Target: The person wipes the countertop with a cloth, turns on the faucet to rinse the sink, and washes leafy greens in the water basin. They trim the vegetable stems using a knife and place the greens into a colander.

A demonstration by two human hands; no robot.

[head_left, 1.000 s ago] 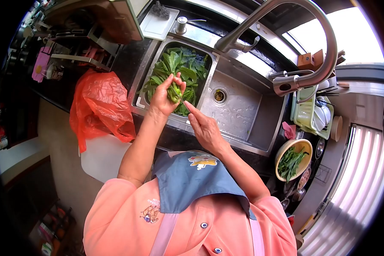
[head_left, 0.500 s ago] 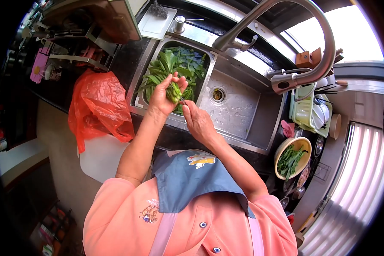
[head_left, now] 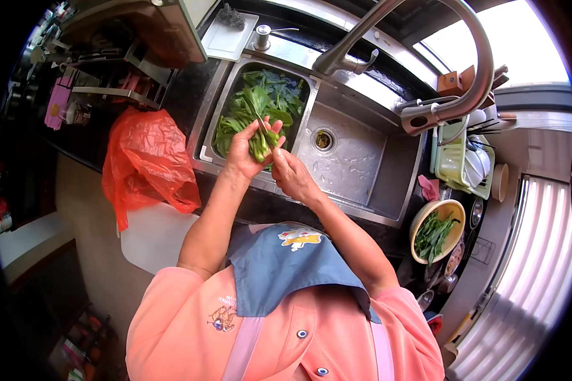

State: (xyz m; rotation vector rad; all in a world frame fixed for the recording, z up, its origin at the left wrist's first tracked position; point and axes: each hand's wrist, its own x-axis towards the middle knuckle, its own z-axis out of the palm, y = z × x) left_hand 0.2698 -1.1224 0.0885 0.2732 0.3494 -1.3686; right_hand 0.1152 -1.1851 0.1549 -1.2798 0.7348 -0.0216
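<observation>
My left hand (head_left: 245, 153) is closed round a bunch of leafy greens (head_left: 259, 145), with its thick pale-green stems toward me and its leaves toward the sink. In my right hand (head_left: 293, 176) is a small knife (head_left: 262, 123); its narrow blade crosses the stems and points up and left, and its handle is hidden in the fingers. Both hands meet over the near edge of the left sink basin (head_left: 215, 120). Water and many more leafy greens (head_left: 273, 89) fill that basin.
The right basin (head_left: 346, 155) has a drain with scraps. A tall faucet (head_left: 419, 120) arches over it. Left of the sink lies a red plastic bag (head_left: 149, 159). A yellow bowl of greens (head_left: 454, 238) and a dish rack (head_left: 451, 155) stand at the right.
The knife blade has come into view, now lying across the stems and pointing up and left. My right hand has shifted slightly, and my left hand still grips the greens.
</observation>
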